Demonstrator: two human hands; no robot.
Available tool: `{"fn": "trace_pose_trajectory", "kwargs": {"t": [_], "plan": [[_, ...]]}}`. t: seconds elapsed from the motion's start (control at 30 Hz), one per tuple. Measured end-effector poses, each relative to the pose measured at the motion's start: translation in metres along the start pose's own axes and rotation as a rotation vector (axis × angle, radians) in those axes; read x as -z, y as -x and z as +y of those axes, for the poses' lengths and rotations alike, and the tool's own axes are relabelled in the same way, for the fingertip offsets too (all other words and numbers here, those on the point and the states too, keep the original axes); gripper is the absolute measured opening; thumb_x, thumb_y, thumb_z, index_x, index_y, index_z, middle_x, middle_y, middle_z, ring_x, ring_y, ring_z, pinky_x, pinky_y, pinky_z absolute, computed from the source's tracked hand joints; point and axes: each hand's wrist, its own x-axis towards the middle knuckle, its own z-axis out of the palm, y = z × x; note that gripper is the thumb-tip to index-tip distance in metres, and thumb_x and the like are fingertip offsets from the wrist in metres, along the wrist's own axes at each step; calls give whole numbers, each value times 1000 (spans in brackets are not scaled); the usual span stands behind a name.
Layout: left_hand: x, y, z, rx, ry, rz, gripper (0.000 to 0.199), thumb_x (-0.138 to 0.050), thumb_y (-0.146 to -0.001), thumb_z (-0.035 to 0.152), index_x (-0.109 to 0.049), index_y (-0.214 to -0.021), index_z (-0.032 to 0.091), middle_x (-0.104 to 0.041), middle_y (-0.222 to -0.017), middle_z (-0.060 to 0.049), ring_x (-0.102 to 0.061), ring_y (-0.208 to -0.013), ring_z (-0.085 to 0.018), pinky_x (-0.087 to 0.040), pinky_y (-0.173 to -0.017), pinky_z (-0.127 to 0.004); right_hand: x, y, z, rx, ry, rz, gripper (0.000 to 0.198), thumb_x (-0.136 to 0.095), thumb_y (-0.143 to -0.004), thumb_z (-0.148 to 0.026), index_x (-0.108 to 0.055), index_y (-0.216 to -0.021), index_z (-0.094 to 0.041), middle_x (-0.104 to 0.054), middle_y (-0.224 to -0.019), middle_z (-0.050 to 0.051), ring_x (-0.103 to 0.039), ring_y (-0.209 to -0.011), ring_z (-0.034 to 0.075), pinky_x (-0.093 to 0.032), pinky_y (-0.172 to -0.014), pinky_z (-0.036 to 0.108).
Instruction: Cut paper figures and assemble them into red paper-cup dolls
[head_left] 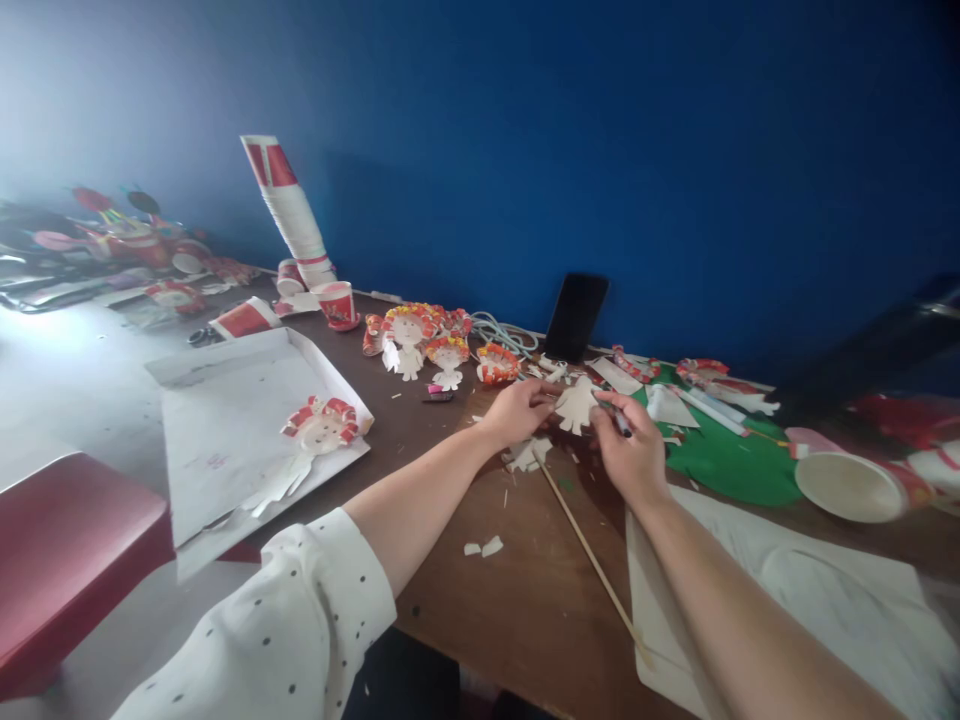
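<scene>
A white paper cutout (576,404), shaped like a small doll body, is held above the brown table between my two hands. My left hand (520,408) pinches its left edge with closed fingers. My right hand (628,440) is closed at its right edge and also has a dark pen-like object (622,421) in its grip; its exact kind is unclear. Below the cutout lie paper scraps (528,455) and a thin wooden stick (589,545). Finished-looking paper dolls (409,340) with red and yellow curled hair lie beyond my left hand.
A dark phone (576,318) leans against the blue wall. On the left are a white box lid (225,430) holding a paper doll, a tall stack of paper cups (292,215) and a red stool (75,560). Green card (727,460) and a paper cup (851,486) lie right.
</scene>
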Motion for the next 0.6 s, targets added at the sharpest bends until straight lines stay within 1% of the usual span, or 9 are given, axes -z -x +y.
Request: {"fn": "trace_pose_trajectory", "kwargs": {"t": [0.1, 0.2, 0.3, 0.37, 0.5, 0.6], "plan": [[1, 0, 0, -5, -1, 9, 22, -56, -81, 15, -61, -103, 13, -68, -79, -5, -66, -72, -13, -53, -67, -24, -1, 0, 2, 13, -18, -17, 34, -59, -79, -39, -62, -106, -19, -65, -75, 2, -54, -50, 13, -48, -59, 30], [2, -1, 1, 1, -13, 25, 24, -58, -81, 20, -63, -103, 14, -68, -78, -5, -65, -71, -13, -52, -65, -23, -2, 1, 5, 35, -24, -33, 36, -60, -78, -39, -62, -108, -19, -65, -81, 3, -57, -60, 15, -49, -64, 31], [3, 0, 4, -4, -45, 47, 26, -60, -81, 27, -64, -102, 14, -67, -77, -5, -62, -65, -11, -52, -63, -24, -3, 1, 8, 36, -21, -44, 36, -60, -77, -38, -62, -108, -19, -65, -85, 4, -59, -68, 17, -49, -68, 32], [3, 1, 6, -5, -44, 51, 26, -61, -80, 28, -64, -101, 13, -67, -76, -5, -61, -63, -11, -52, -62, -23, -3, 1, 9, 36, -17, -49, 37, -60, -77, -37, -61, -110, -20, -65, -85, 4, -60, -70, 17, -49, -70, 33], [2, 0, 6, 29, 36, 38, 25, -62, -79, 22, -64, -102, 13, -67, -74, -4, -63, -66, -11, -52, -63, -22, -4, 2, 10, 39, -24, -59, 41, -60, -77, -38, -60, -113, -19, -67, -88, 6, -61, -72, 18, -50, -71, 34], [2, -3, 2, 35, 57, 20, 25, -61, -78, 16, -63, -103, 13, -66, -72, -4, -64, -67, -12, -53, -63, -23, -5, 1, 10, 42, -37, -41, 42, -60, -77, -37, -59, -114, -19, -67, -91, 6, -61, -72, 18, -50, -72, 35]]}}
